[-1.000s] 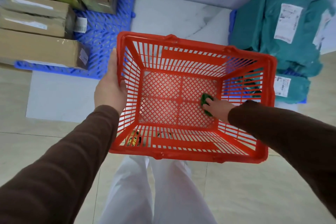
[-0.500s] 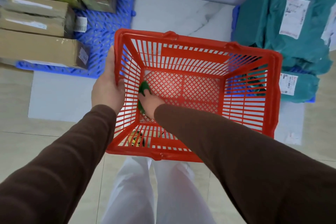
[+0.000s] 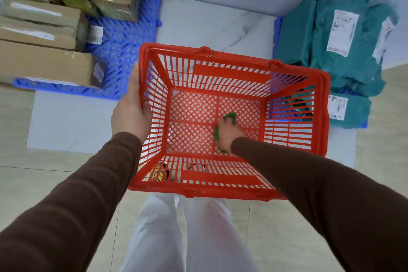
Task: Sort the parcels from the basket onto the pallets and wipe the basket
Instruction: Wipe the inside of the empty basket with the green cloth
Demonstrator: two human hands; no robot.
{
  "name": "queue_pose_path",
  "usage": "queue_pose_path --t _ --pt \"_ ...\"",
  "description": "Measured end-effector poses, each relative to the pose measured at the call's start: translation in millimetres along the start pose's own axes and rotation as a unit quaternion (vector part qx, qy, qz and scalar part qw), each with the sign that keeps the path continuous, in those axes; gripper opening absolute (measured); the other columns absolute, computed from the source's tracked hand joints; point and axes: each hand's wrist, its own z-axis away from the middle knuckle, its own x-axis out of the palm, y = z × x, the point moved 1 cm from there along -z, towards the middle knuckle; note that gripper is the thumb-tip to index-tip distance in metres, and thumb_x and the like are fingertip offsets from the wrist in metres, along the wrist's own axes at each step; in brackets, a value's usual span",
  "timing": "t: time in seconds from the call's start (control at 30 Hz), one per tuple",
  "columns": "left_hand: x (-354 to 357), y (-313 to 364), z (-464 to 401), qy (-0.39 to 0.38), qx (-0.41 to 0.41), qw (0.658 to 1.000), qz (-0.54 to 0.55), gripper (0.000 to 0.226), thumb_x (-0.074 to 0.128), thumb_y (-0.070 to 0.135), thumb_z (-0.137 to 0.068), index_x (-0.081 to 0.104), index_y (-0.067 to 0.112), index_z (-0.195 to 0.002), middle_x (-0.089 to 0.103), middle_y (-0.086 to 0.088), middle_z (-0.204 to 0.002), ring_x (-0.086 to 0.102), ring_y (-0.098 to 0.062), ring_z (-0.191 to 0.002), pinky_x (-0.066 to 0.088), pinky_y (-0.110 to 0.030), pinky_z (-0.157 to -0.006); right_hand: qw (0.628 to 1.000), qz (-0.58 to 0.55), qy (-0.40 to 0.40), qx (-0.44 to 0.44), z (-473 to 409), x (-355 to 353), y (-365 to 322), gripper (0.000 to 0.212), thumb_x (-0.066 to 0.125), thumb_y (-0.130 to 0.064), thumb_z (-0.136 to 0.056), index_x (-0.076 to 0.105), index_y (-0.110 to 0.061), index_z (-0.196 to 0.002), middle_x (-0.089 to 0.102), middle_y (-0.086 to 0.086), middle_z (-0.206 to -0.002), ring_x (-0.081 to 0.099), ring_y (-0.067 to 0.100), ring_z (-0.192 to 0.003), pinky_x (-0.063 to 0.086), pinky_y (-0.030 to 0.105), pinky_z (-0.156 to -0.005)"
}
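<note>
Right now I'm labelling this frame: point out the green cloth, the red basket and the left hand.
green cloth point(image 3: 230, 116), head view, upper edge showing past the fingers.
red basket point(image 3: 229, 73), head view, far wall's solid panel.
left hand point(image 3: 130, 115), head view, back of the hand.

The floor point(image 3: 55, 183) is pale beige tile, with a white marbled slab point(image 3: 198, 26) set into it — this slab runs under the spot where the left hand point(image 3: 130, 115) grips the basket rim. Two blue slatted pallets lie on the slab: one point(image 3: 123, 44) beyond and to the left of that grip, the other point(image 3: 277, 35) (mostly covered, only edges showing) well off to its right.
</note>
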Motion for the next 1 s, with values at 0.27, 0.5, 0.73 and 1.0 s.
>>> queue_pose_path --t 0.27,0.5,0.73,1.0 --pt "1 -1 0 -0.003 -0.002 1.0 -0.003 0.075 0.049 0.033 -0.101 -0.001 0.049 -0.155 0.066 -0.013 -0.126 0.068 -0.036 -0.096 0.056 -0.053 -0.089 0.968 0.055 -0.126 -0.208 -6 29 -104 0.052 0.055 -0.017 -0.099 0.041 -0.019 -0.148 0.049 0.01 -0.142 0.062 0.023 -0.099 0.055 0.031 -0.081" --pt "0 -1 -1 -0.009 -0.005 1.0 -0.003 0.075 0.048 0.036 -0.101 -0.004 0.054 -0.152 0.067 -0.016 -0.121 0.068 -0.04 -0.093 0.056 -0.054 -0.088 0.982 0.158 -0.089 0.045 2 -1 81 0.053 0.065 -0.028 -0.093 0.052 -0.013 -0.143 0.05 0.012 -0.144 0.056 0.033 -0.124 0.052 0.041 -0.1" --pt "-1 -3 -2 -0.01 0.0 1.0 -0.009 0.076 0.048 0.033 -0.101 -0.005 0.056 -0.151 0.067 -0.016 -0.123 0.068 -0.04 -0.096 0.056 -0.054 -0.09 0.958 -0.093 0.11 0.25 -19 -19 65 0.057 0.061 -0.033 -0.094 0.045 -0.006 -0.142 0.049 0.018 -0.141 0.054 0.036 -0.126 0.047 0.042 -0.103" --pt "-1 -2 0 -0.005 -0.002 1.0 -0.003 0.074 0.049 0.033 -0.102 0.0 0.049 -0.155 0.067 -0.012 -0.124 0.068 -0.036 -0.098 0.055 -0.052 -0.092 0.885 -0.345 0.186 0.252 -53 -36 -38 0.074 0.072 -0.019 -0.087 0.032 -0.01 -0.148 0.034 0.016 -0.151 0.042 0.037 -0.133 0.047 0.05 -0.107"
